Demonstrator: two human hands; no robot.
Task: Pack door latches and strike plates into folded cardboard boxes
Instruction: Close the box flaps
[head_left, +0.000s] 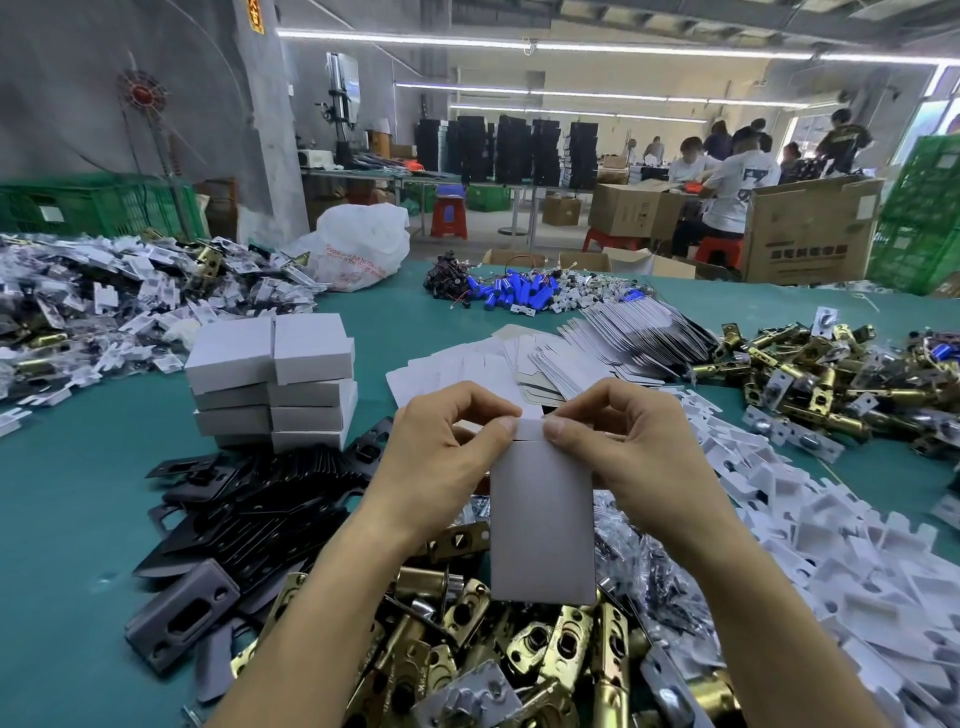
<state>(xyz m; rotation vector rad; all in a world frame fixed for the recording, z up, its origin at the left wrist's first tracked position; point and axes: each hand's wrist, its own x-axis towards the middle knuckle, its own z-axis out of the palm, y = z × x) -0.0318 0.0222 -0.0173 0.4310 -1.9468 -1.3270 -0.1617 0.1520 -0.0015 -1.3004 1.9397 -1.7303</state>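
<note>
A small grey cardboard box (543, 519) stands upright in front of me above a heap of brass door latches (519, 644). My left hand (441, 447) and my right hand (623, 441) both pinch its top flap, thumbs pressed side by side on the flap. Black strike plates (249, 509) lie in a pile to the left of my left forearm. Closed grey boxes (275, 379) are stacked behind them. Flat unfolded box blanks (597, 343) fan out behind my hands.
The green table (78, 519) also holds more brass latches (821, 384) at right, white plastic inserts (857, 545) along the right, bagged parts (104, 306) at far left and blue cylinders (519, 293) at the back. People work at cartons (810, 228) beyond.
</note>
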